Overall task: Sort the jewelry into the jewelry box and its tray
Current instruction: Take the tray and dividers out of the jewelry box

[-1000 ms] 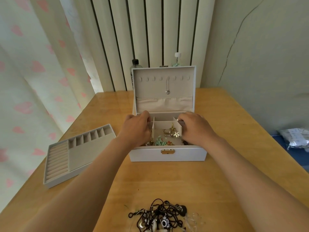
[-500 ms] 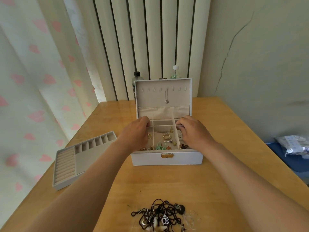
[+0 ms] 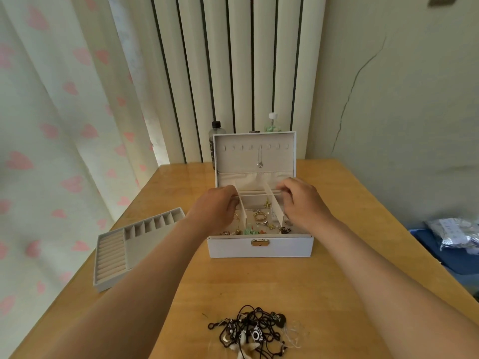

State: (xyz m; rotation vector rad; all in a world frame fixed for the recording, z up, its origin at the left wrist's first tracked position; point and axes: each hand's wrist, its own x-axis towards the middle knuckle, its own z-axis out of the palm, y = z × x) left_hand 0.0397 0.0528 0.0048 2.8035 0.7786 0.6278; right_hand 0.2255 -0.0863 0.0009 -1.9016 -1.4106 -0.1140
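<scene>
Over the jewelry box (image 3: 260, 248), two hands, left hand (image 3: 215, 207) and right hand (image 3: 304, 202), pinch the divider (image 3: 275, 211), its ends hidden

wooden table (image 3: 337, 281) | dark bottle (image 3: 216, 133) | clear bottle (image 3: 272, 123) | heart-print curtain (image 3: 51, 125) | cracked wall (image 3: 388, 99) | plastic bags (image 3: 456, 234)

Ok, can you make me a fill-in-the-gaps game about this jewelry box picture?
1. The jewelry box is ____, not closed.
2. The tray lies to the ____ of the box.
3. A silver necklace hangs inside the ____.
4. The left hand and right hand grip the white divider; the tangled cords near the person are coloured ____.

Missing words: open, left, lid, black.
</scene>
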